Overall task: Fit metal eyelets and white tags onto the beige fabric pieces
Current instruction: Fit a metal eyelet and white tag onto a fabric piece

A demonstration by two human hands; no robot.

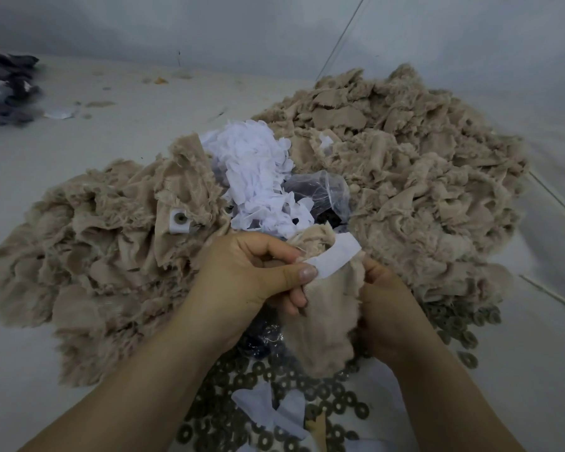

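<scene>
Centrally, low in the head view, a beige fabric piece (320,318) hangs between the two hands, its edges frayed and fuzzy, its surface soft and faintly ribbed. A white tag (335,257) lies across its upper edge, a flat pale strip tilted up to the right.

Two large heaps of the same beige fabric flank it: the left heap (88,256) and the right heap (415,177), both resting on the pale counter (79,151). On the left heap one finished piece shows a square white patch with a metal eyelet (179,218) set in its middle. Between the heaps sits a pile of loose white tags (255,177), and just beside it a clear plastic bag (323,190) with dark contents (too blurred to name). Below the hands, dull metal rings (323,396) lie scattered thickly over the counter, partly hidden by the forearms and the hanging fabric. A dark bundle of cloth (7,86) lies far off at the upper left.

The left hand (252,275) has its fingers curled in, the thumb pressing the near end of the white tag against the fabric. The right hand (385,308) grips the fabric's right edge, fingers folded behind the cloth and mostly hidden, only the thumb showing in front.
</scene>
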